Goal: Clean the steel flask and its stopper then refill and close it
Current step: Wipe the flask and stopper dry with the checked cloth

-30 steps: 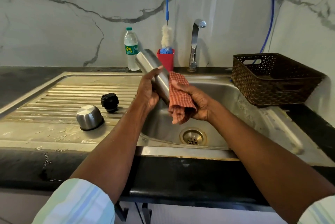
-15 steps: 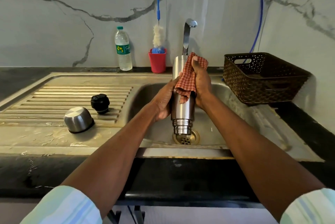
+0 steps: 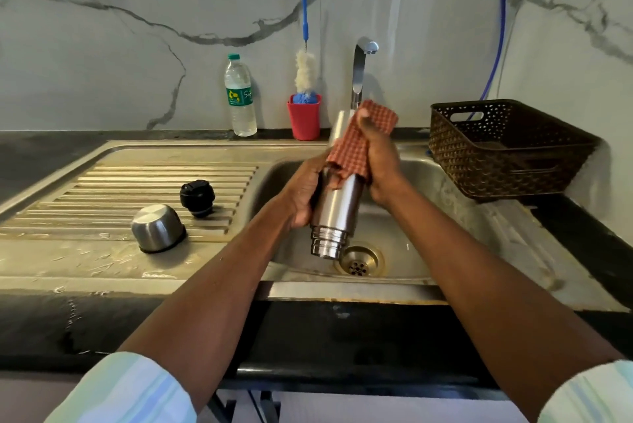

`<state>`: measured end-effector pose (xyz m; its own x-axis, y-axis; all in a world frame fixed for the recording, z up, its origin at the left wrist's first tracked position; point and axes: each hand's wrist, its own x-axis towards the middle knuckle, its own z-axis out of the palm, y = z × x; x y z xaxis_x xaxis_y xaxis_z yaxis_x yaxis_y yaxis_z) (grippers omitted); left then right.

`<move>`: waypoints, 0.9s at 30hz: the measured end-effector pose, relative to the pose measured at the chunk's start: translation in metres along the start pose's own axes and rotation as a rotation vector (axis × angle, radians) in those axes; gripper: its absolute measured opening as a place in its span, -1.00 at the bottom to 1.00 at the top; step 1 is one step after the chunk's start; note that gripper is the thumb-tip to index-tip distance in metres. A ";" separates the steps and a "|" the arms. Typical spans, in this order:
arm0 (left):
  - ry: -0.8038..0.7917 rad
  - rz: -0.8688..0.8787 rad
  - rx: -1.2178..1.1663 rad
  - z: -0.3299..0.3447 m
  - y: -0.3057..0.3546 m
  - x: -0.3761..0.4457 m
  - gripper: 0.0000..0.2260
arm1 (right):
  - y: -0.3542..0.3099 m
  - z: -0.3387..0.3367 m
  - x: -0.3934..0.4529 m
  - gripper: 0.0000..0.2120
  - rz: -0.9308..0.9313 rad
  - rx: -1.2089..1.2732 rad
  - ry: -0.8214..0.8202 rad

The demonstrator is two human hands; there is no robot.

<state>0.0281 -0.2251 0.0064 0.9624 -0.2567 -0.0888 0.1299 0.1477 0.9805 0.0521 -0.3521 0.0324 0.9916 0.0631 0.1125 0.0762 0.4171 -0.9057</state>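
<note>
Over the sink basin (image 3: 428, 217), the steel flask (image 3: 337, 210) hangs mouth down, tilted a little. My left hand (image 3: 303, 193) grips its lower body from the left. My right hand (image 3: 380, 162) wraps a red checked cloth (image 3: 352, 145) around the flask's upper end. The black stopper (image 3: 197, 198) and the steel cup lid (image 3: 157, 227), upside down, sit apart on the ribbed draining board (image 3: 102, 196).
A tap (image 3: 359, 73) rises behind the flask. A water bottle (image 3: 240, 97) and a red cup (image 3: 304, 121) holding a blue-handled brush (image 3: 304, 11) stand at the wall. At the right stands a brown perforated basket (image 3: 507, 148). The drain (image 3: 359, 261) lies below the flask's mouth.
The flask swung from slanting up-left to mouth down over the drain. The cloth in my right hand slid from the flask's middle to its raised base end.
</note>
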 end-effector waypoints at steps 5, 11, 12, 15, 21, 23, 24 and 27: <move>-0.077 -0.036 0.073 0.014 0.001 0.000 -0.56 | -0.022 -0.032 0.010 -0.39 0.017 0.207 0.017; 0.021 -0.035 0.043 0.004 -0.001 0.001 -0.68 | -0.009 -0.014 0.008 -0.77 -0.137 -0.203 0.113; 0.045 -0.037 0.021 0.002 -0.001 0.000 -0.68 | -0.005 -0.011 0.006 -0.77 -0.170 -0.298 0.116; 0.122 -0.008 -0.049 0.000 -0.003 0.004 -0.68 | 0.009 -0.002 0.000 -0.60 -0.208 -0.451 0.129; 0.352 0.285 -0.291 -0.017 0.004 0.022 -0.52 | 0.034 0.020 -0.020 -0.85 -0.035 -0.441 -0.118; 0.451 0.362 -0.313 -0.032 0.008 0.023 -0.63 | 0.040 0.026 -0.023 -0.82 0.050 -0.432 -0.147; 0.493 0.385 -0.320 -0.038 0.009 0.023 -0.67 | 0.041 0.027 -0.023 -0.80 0.117 -0.411 -0.160; 0.614 0.364 -0.357 -0.047 0.009 0.023 -0.63 | 0.036 0.020 -0.023 -0.77 0.372 -0.264 -0.221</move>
<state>0.0626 -0.1849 0.0050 0.9051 0.4230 0.0439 -0.2495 0.4446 0.8602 0.0300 -0.3205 0.0055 0.9132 0.3658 -0.1797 -0.2261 0.0878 -0.9701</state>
